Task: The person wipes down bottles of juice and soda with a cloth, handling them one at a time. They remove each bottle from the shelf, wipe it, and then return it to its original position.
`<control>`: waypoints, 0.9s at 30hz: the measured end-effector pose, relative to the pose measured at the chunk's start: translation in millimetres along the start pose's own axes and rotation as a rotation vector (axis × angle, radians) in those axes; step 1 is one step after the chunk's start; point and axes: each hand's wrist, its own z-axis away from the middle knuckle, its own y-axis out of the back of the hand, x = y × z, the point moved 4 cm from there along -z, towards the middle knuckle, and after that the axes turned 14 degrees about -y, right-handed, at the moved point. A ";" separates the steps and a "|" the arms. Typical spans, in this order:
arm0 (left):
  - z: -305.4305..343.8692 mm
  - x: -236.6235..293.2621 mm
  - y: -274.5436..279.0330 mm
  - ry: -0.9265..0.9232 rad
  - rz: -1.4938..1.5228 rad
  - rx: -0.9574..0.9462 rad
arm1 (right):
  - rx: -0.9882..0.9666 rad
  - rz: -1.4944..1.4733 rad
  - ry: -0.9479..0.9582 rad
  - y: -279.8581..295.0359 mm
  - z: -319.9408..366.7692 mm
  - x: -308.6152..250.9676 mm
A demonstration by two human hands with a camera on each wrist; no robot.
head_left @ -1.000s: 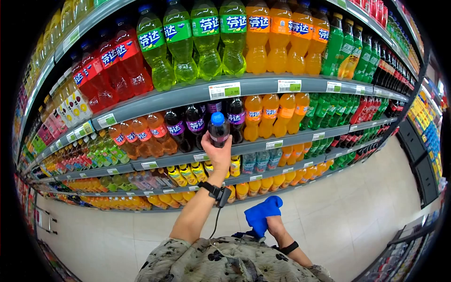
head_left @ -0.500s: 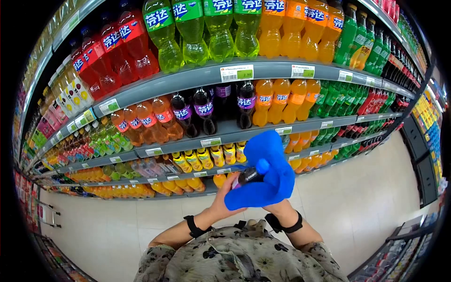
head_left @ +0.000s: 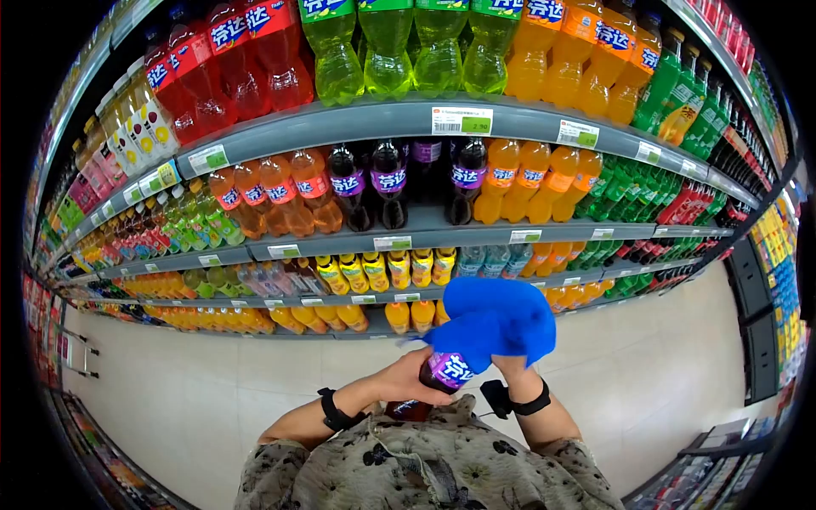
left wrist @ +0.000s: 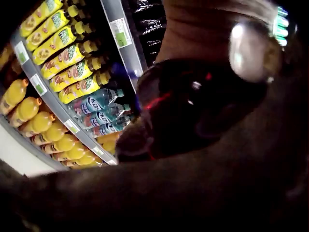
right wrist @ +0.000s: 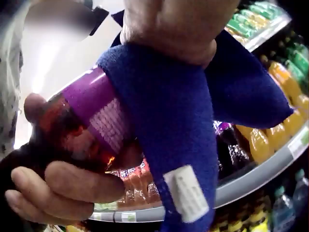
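My left hand (head_left: 401, 378) grips a dark soda bottle (head_left: 450, 371) with a purple label, tilted close to my chest. Over its upper end lies a blue cloth (head_left: 497, 316), which my right hand (head_left: 513, 369) holds from above; cap and neck are hidden beneath it. Seen from the right wrist, the cloth (right wrist: 166, 106) wraps against the bottle beside the purple label (right wrist: 94, 108), with curled left fingers (right wrist: 79, 186) around the lower part. A white tag (right wrist: 187, 193) shows on the cloth. The left wrist view has the bottle's dark base (left wrist: 193, 106) up close.
Shelves of drinks curve ahead. On the middle shelf (head_left: 425, 238), dark purple-label bottles (head_left: 388, 183) stand with a gap beside them, between orange bottles (head_left: 531, 183) and amber ones (head_left: 280, 200). Yellow bottles (head_left: 399, 269) line the shelf below. Pale tiled floor (head_left: 629, 357) lies beneath.
The left hand has brought the bottle from the shelf down to the chest. The right hand has raised the blue cloth and laid it over the bottle's top. The bottle has turned, showing its label.
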 end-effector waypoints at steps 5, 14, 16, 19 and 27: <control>-10.7 24.2 -11.6 0.107 0.504 -0.083 | 0.076 -0.541 -0.410 -6.2 13.7 41.8; -17.8 27.0 2.3 0.019 0.031 0.202 | -0.099 -0.803 -0.648 -25.3 19.8 56.2; -17.4 21.9 8.7 0.056 -0.233 0.360 | -0.090 -0.526 -0.534 -33.2 12.3 44.0; -21.2 29.1 18.1 -0.159 -0.476 0.441 | -0.001 -0.266 -0.381 -47.8 16.7 39.0; -31.3 28.6 19.3 -0.132 -0.784 0.420 | 0.078 -0.079 -0.351 -49.5 8.9 33.5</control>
